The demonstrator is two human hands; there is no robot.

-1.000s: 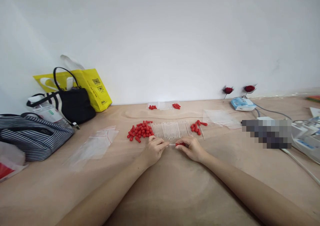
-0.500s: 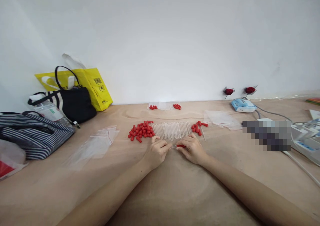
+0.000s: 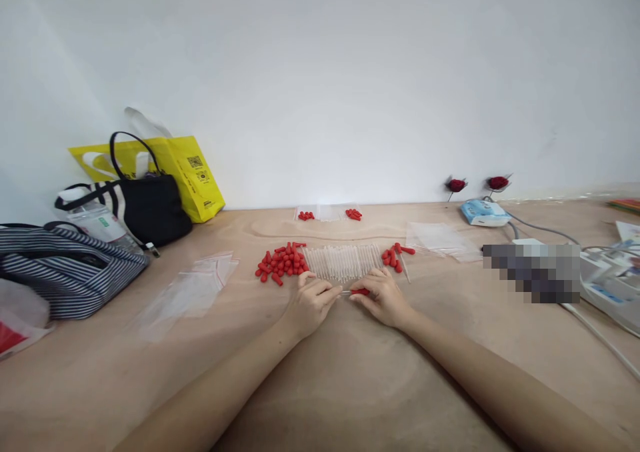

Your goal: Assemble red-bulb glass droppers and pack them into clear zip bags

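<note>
Between the fingers of my left hand [image 3: 310,303] is a thin clear glass dropper tube [image 3: 345,293], lying roughly level. Its right end meets a red rubber dropper bulb [image 3: 360,292], which my right hand [image 3: 384,299] pinches between thumb and fingers. How deep the tube sits in the bulb is hidden. Just beyond both hands lies a row of clear glass tubes [image 3: 343,262], side by side. A pile of red rubber bulbs [image 3: 283,263] is at the row's left end. Several more red pieces [image 3: 393,259] lie at its right end, with a loose tube [image 3: 405,269] beside them.
Clear zip bags [image 3: 193,289] lie to the left, others [image 3: 440,240] to the right. Against the wall, a flat bag [image 3: 327,212] has red bulbs at both ends. Handbags [image 3: 155,209] and a yellow bag [image 3: 205,192] stand left; a tissue pack [image 3: 485,212] and cables lie right.
The view has shifted very slightly. Both hands keep the same grip on the tube and bulb, with hardly any visible movement.
</note>
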